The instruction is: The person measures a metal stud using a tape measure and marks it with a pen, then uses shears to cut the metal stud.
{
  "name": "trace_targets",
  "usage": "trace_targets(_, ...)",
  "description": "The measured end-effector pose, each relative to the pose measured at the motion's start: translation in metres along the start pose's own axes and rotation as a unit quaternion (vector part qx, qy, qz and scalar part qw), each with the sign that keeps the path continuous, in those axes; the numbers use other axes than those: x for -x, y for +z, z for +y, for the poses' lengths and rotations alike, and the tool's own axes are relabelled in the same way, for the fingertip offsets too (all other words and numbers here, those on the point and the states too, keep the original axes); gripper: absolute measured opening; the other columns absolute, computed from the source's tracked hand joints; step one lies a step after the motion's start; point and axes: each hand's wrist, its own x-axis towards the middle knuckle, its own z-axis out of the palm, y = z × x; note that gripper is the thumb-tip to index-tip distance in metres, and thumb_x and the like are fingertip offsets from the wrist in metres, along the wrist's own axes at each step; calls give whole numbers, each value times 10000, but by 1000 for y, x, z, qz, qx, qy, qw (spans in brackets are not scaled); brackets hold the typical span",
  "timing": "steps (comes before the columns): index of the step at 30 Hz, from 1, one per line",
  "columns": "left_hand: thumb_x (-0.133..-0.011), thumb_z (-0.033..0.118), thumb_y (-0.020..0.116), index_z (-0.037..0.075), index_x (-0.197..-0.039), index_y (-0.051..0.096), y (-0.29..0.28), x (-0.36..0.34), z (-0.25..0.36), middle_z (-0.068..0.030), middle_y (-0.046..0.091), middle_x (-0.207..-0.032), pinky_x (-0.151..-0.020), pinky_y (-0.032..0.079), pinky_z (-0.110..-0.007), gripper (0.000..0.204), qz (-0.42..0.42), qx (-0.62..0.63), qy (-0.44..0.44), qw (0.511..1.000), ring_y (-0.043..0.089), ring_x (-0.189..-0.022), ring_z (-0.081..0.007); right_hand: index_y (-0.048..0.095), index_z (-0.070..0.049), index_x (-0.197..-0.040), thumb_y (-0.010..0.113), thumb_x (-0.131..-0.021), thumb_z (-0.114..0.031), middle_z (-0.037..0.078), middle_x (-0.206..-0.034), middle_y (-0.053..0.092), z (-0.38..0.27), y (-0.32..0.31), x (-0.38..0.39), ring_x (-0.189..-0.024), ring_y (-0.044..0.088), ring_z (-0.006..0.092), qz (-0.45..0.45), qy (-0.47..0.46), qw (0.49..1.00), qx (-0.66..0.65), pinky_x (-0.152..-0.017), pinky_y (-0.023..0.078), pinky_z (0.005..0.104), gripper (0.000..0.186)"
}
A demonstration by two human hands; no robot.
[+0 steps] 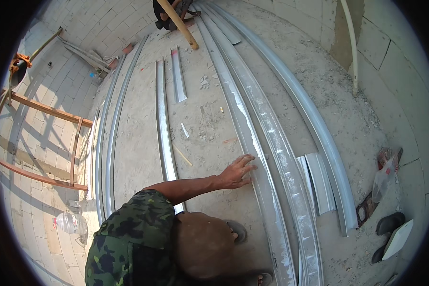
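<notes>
My left hand reaches right from a camouflage sleeve, fingers spread and nothing held. Its fingertips are at the left edge of a long metal channel on the floor; whether they touch it I cannot tell. White streaks mark this channel. A second long metal profile runs beside it, with a curved one farther right. Under the arm passes a narrower channel. A rounded bare-skinned shape, perhaps a knee, fills the lower middle, near a sandalled foot. My right hand is not seen.
At the far end another person crouches by the channel ends, near a leaning wooden pole. Short metal offcuts, a saw, a plastic bag and sandals lie right. A wooden frame and plastic jug are left.
</notes>
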Motion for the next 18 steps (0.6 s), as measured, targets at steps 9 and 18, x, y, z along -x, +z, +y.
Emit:
trace_targets(9, -831, 144, 674, 79, -1209, 514, -22, 32, 31, -181, 385, -1390, -1052, 417, -472, 415, 12, 47, -50, 998, 375, -1320, -385, 564, 41, -1147, 681, -821, -371, 234, -954, 656, 16, -41, 20, -840, 640, 338, -65, -39, 997, 24, -719, 496, 446, 538)
trace_targets(18, -872, 234, 603, 48, -1199, 544, -153, 196, 105, -141, 545, -1199, -864, 497, -444, 381, -220, 118, -306, 919, 570, -1073, -324, 591, 26, -1104, 666, -848, -288, 224, -919, 671, 47, -204, 92, -797, 649, 321, -239, -36, 969, 51, -673, 503, 435, 412)
